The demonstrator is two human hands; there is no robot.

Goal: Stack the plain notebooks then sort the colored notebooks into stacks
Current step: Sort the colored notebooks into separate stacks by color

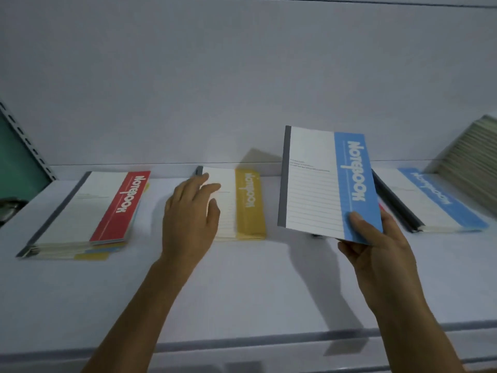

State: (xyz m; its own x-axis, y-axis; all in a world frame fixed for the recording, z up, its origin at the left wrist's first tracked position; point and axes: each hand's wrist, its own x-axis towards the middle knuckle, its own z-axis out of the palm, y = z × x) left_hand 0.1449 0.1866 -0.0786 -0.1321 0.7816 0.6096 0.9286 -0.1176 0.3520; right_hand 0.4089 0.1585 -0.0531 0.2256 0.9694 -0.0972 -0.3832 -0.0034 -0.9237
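Note:
My right hand [376,246] grips a blue-banded notebook [328,181] by its near corner, thumb on the cover, lifted and tilted above the white shelf [242,286]. My left hand [191,214] lies with straight fingers on the yellow-banded stack [248,205] at the middle. At the left sits a mixed pile topped by a red-banded notebook [107,205], with yellow and blue edges showing under it. A blue-banded stack [435,203] lies at the right, just behind the lifted notebook.
A tall leaning stack of plain notebooks [473,162] stands at the far right against the back wall [242,90]. A slotted shelf upright [24,141] runs along the left edge. The shelf's front lip [255,343] is close to me.

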